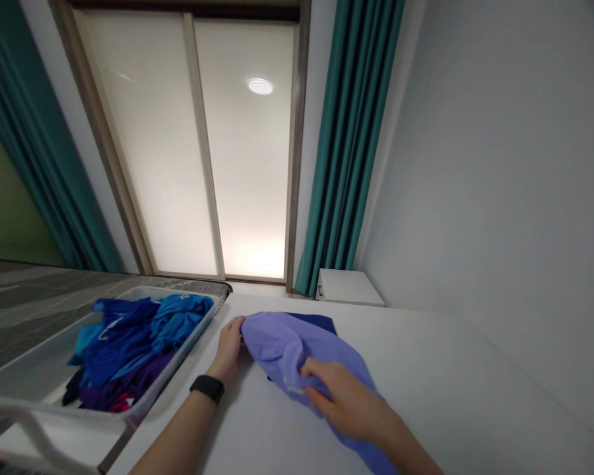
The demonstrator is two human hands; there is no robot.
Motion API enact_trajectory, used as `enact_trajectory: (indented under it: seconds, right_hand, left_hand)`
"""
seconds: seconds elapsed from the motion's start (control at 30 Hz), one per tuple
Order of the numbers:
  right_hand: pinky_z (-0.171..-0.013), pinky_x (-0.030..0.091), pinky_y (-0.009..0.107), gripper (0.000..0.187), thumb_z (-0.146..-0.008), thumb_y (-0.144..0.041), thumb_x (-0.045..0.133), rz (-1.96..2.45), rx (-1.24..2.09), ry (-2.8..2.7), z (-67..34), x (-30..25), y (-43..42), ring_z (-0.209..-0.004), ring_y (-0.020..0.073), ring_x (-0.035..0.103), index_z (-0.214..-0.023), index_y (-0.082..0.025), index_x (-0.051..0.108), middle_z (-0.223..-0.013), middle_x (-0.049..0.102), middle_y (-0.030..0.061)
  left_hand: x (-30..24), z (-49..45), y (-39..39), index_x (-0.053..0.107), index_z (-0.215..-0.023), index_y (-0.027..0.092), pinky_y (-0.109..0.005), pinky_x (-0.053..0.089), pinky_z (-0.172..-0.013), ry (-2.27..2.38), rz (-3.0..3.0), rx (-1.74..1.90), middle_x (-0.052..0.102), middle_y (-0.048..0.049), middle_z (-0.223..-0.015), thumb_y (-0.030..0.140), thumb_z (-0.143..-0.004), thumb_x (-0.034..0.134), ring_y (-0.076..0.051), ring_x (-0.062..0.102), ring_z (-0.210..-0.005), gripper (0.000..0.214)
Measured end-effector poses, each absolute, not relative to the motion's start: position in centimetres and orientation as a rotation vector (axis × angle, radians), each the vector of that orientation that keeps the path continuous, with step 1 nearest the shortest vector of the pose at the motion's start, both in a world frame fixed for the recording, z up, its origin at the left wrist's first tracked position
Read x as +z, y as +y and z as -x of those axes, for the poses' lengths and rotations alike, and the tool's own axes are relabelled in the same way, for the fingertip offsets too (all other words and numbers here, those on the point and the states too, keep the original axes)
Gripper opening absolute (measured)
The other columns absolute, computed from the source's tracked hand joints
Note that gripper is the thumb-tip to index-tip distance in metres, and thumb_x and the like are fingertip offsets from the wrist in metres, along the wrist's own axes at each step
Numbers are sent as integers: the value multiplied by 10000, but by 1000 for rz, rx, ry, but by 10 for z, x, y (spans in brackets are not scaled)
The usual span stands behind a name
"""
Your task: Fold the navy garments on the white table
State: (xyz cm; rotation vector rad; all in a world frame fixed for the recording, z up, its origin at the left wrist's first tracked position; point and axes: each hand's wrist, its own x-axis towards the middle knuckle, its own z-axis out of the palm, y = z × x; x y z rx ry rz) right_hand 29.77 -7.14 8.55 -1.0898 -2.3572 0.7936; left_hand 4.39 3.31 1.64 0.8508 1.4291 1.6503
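A lavender piece of clothing [277, 346] is stretched between my two hands over the white table [272, 435]. My left hand [230, 346], with a black watch on the wrist, grips its far left edge. Nearer to me, my right hand [344, 396] pinches a fold of the same cloth between thumb and fingers. One end of the cloth trails down to the right under my right forearm. Behind and beneath it lies a dark navy cloth [317, 321], mostly covered.
A white plastic bin [24, 373] with several blue and purple clothes [121, 340] stands left of the table. Beyond the table's far edge is a small white cabinet [349, 287]. A grey wall [499, 198] borders the right side. Teal curtains [351, 145] flank frosted sliding doors [247, 165].
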Motion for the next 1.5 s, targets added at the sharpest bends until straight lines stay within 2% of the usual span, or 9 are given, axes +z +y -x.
enact_trajectory:
  seconds: [0.2,0.4,0.53,0.73,0.9,1.17,1.27,1.37,1.5]
  right_hand:
    - [-580,423,178,223,-833,-256,583,936,1405,-2780,-292,62,-80,-672,122,617,-1046,-231,646,-795,687,-31]
    - [-843,448,307,336,-849,-190,529,1466,420,-2417,-300,40,-72,-1028,231,608,-1177,-247,579,-1144,636,73]
    - [-843,445,345,547,-785,-28,459,1616,161,-2451,-302,21,-69,-1062,258,593,-1286,-239,522,-1169,619,105]
    - [-744,424,263,280,-790,-53,390,1409,337,-2337,-322,47,-41,-821,166,607,-879,-216,600,-868,642,21]
    - [-552,392,241,186,-842,-210,378,1248,513,-1989,-347,88,5,-553,126,504,-892,-220,557,-665,521,-44]
    - [-369,328,201,247,-739,-372,617,865,1427,-1483,-369,115,26,-339,50,288,-691,-241,413,-527,400,-119]
    - [-432,416,234,231,-733,-338,603,860,1408,-1458,-371,114,34,-382,75,426,-653,-233,413,-557,481,-85]
    - [-712,519,346,151,-743,-309,537,921,1206,-1394,-365,112,51,-640,159,635,-667,-231,432,-618,583,-27]
    - [-924,431,388,95,-768,-240,444,1079,610,-1533,-346,111,62,-961,199,611,-733,-217,530,-839,637,30]
  left_hand:
    - [13,-38,36,624,-740,181,-324,452,-705,1515,-967,1639,625,-22,-735,466,-648,585,-220,569,-775,301]
    - [16,-42,32,587,-1020,202,-396,415,-916,1690,-1385,1810,570,-57,-976,334,-695,591,-240,540,-960,352]
    - [28,-55,14,640,-926,215,-400,433,-913,1522,-1855,1538,631,-78,-948,313,-798,519,-256,574,-953,202]
    - [40,-81,-13,712,-960,278,-387,452,-896,1057,-2384,1027,700,-54,-914,268,-834,551,-242,614,-891,204]
    - [33,-74,-3,666,-1103,287,-437,401,-952,1200,-2528,904,673,-58,-1051,314,-801,605,-261,581,-992,310]
    - [47,-61,2,652,-824,195,-270,427,-628,1234,-1589,1433,651,-24,-730,411,-791,621,-187,579,-682,220]
    - [59,-66,1,631,-815,186,-228,358,-534,1166,-1405,1450,576,18,-634,451,-730,683,-140,501,-561,283]
    - [73,-67,16,633,-892,201,-227,340,-538,1318,-1501,1575,470,58,-575,414,-749,666,-128,440,-526,258]
    - [95,-63,42,636,-1022,195,-313,416,-742,1648,-1962,1732,561,-19,-764,244,-796,566,-210,546,-770,241]
